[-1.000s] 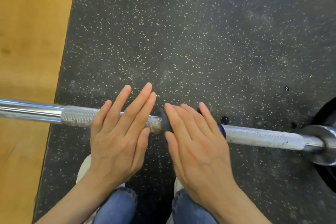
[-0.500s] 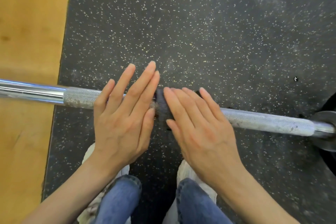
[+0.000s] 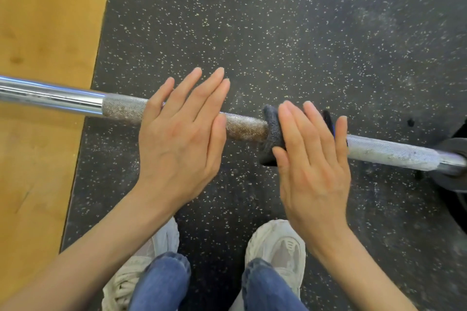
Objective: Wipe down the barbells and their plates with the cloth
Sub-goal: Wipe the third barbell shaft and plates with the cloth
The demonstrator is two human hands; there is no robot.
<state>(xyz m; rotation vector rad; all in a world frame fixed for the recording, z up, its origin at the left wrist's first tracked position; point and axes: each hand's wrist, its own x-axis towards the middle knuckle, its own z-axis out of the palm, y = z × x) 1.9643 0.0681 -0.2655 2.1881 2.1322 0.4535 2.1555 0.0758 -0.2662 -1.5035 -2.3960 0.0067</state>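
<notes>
Whereas half a second earlier the two hands lay side by side with fingertips nearly touching over the cloth, at this moment they had parted along the barbell (image 3: 121, 108). The right hand (image 3: 313, 159), fingers extended flat and not curled, pressed the dark cloth (image 3: 271, 131) against the knurled shaft and had carried it toward the plate (image 3: 452, 159) at the right edge of view. The left hand (image 3: 179, 139), likewise flat and open, rested on the shaft nearer the smooth chrome section, holding nothing. Between the hands a length of rust-flecked knurling stood exposed, just beside the cloth. The cloth was wrapped over the top of the bar; whether it encircled the underside could not be determined. In my judgement, the stroke was progressing rightward, with the pale knurling beyond the cloth, the collar and the plate not yet reached. The bar lay over the speckled rubber mat (image 3: 278, 33).
</notes>
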